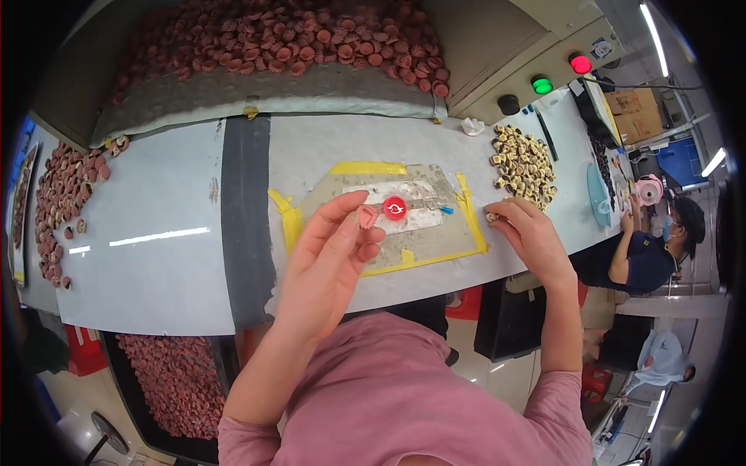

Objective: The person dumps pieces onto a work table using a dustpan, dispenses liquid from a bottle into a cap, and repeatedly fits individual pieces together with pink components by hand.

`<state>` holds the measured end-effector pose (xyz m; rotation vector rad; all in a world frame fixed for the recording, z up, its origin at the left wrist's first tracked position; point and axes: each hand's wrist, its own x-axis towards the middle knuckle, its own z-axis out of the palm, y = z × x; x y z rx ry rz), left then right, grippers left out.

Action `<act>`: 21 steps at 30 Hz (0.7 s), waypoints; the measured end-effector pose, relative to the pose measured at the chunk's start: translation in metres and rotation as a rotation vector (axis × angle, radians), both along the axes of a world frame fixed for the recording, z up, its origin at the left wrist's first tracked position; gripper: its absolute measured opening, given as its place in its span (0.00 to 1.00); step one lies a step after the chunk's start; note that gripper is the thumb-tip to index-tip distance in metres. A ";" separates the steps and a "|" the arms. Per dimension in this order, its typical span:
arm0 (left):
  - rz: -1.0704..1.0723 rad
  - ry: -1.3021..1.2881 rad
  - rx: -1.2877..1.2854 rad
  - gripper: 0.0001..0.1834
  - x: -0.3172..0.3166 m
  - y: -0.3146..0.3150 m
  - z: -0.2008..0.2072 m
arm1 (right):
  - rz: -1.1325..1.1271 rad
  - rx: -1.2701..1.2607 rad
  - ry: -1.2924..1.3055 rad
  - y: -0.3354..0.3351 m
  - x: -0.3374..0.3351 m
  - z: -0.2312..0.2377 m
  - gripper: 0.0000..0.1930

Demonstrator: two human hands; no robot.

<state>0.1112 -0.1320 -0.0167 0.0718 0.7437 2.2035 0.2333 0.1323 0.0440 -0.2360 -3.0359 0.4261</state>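
My left hand (330, 241) pinches a small pink ridged cup-shaped piece (367, 217) between thumb and fingertips. It is just left of a round red button-like part (395, 207), which stands in the middle of a grey work plate (365, 260) edged with yellow tape. At the plate's right side, my right hand (532, 237) has thumb and finger closed on a small cream-and-dark piece (491, 217). A pile of similar yellow-and-dark pieces (524, 167) lies just beyond that hand.
Pink cups (311, 46) are heaped on a shelf at the back. More pink pieces (74, 182) lie at the left, and a black crate (167, 380) of them stands below the table. Red and green lamps (542, 84) are at the back right. A co-worker (653, 252) sits at the right.
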 end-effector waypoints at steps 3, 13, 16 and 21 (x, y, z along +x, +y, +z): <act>0.041 -0.005 0.000 0.18 0.002 -0.004 0.003 | -0.001 0.024 -0.086 -0.001 -0.004 0.003 0.08; 0.036 -0.017 0.022 0.17 0.001 -0.006 0.000 | 0.214 -0.072 0.201 -0.073 -0.060 -0.004 0.10; 0.034 -0.015 0.015 0.17 0.001 -0.006 0.002 | 0.343 0.056 0.275 -0.083 -0.072 -0.012 0.11; 0.053 -0.009 0.038 0.17 0.001 -0.009 0.000 | 0.350 0.187 0.201 -0.087 -0.075 -0.016 0.11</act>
